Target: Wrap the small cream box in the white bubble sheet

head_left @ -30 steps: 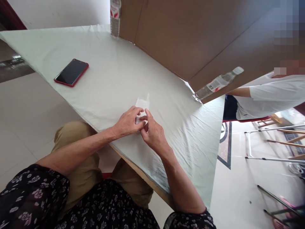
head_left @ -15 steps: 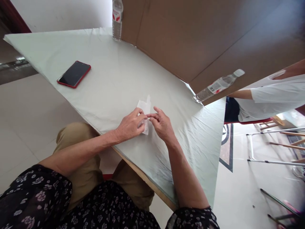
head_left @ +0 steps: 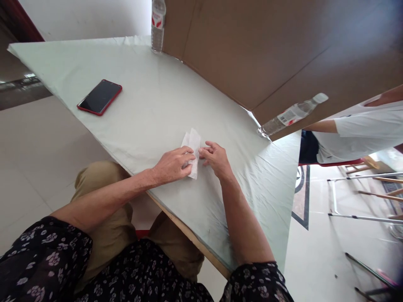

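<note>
A white paper tissue [head_left: 192, 138], folded into a narrow strip, lies on the pale-covered table with its upper end showing beyond my fingers. My left hand [head_left: 174, 165] rests over its left side, the fingers curled and gripping the paper against the tabletop. On the other side, my right hand [head_left: 217, 159] is at the tissue's right edge with its fingers bent but apart. Its fingertips are close to the paper; whether they touch it I cannot make out.
A phone in a red case [head_left: 100, 97] lies at the left. A large brown cardboard panel [head_left: 252, 46] stands along the far side, with one plastic bottle [head_left: 157, 29] upright and another bottle [head_left: 291, 115] by its near corner. A person in a white shirt [head_left: 368, 130] sits at the right.
The right fingers have drawn back from the left hand toward the tissue's right edge. The tissue looks flatter and broader, with more of its upper part showing.
</note>
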### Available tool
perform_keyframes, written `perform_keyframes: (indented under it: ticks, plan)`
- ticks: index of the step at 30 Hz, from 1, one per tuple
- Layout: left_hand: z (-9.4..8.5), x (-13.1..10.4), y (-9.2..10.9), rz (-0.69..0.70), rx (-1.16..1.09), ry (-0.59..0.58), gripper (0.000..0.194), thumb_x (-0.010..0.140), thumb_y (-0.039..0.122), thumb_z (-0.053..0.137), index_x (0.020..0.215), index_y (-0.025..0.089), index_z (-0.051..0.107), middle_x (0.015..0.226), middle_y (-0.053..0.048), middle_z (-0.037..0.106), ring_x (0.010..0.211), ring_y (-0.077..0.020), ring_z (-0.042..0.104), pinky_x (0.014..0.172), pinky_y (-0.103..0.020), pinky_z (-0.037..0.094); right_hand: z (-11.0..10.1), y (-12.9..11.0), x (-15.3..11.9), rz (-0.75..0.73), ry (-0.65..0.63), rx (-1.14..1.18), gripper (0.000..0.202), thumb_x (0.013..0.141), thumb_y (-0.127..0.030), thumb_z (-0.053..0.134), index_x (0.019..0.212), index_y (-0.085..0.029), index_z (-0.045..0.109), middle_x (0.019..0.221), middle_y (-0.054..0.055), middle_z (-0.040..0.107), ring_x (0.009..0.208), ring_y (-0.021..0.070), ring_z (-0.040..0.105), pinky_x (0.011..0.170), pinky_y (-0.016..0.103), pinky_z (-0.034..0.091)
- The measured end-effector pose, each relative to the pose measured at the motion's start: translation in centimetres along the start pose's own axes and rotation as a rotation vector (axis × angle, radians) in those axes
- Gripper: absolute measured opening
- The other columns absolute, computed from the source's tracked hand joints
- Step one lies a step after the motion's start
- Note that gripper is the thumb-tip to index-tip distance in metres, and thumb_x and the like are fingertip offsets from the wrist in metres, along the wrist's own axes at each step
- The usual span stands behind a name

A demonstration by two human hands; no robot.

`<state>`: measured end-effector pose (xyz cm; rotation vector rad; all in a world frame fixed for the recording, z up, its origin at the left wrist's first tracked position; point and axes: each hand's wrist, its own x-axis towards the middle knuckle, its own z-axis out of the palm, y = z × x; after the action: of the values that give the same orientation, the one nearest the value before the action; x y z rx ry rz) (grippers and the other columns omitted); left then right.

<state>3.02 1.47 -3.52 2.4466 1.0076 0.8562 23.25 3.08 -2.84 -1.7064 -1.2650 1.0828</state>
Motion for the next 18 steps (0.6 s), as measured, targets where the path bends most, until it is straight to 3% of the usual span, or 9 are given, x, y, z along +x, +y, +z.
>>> perform_keyframes:
  ticks: [4,7,12,18]
  plan:
    - [0.1,0.0,0.0,-0.001,-0.033,-0.009,0.023,0.087,0.016,0.053,0.103,0.017,0.071,0.117,-0.008,0.071,0.076,-0.0148,0.066,0.071,-0.029,0.053,1.3,-0.6,1.6,-0.001,-0.030,0.054,0.069,0.067,-0.038,0.078,0.127,-0.011,0.059,0.083,0.005,0.072,0.058,0.0138,0.058,0.044,0.025,0.044]
    - [0.1,-0.1,-0.1,0.005,-0.060,-0.020,0.024,0.087,0.015,0.052,0.103,0.018,0.069,0.110,-0.008,0.071,0.083,-0.0171,0.066,0.074,-0.030,0.053,1.9,-0.3,2.1,-0.049,-0.062,0.099,0.054,0.065,-0.039,0.078,0.112,-0.016,0.065,0.070,-0.002,0.065,0.055,0.0117,0.052,0.046,0.024,0.041]
    - [-0.2,-0.1,-0.2,-0.017,-0.091,-0.054,0.022,0.086,0.016,0.052,0.102,0.018,0.067,0.103,-0.007,0.069,0.082,-0.0174,0.064,0.074,-0.031,0.052,2.1,0.2,1.7,-0.176,-0.098,0.203,0.030,0.066,-0.043,0.077,0.081,-0.019,0.066,0.072,-0.002,0.065,0.067,0.0138,0.056,0.061,0.027,0.046]
    - [-0.3,-0.1,-0.1,-0.066,-0.122,-0.036,0.021,0.085,0.018,0.055,0.103,0.018,0.065,0.107,-0.007,0.065,0.077,-0.0147,0.061,0.073,-0.030,0.052,2.0,-1.3,0.2,-0.191,-0.145,0.261,0.022,0.070,-0.041,0.077,0.078,-0.021,0.074,0.079,0.000,0.072,0.077,0.0182,0.064,0.075,0.034,0.053]
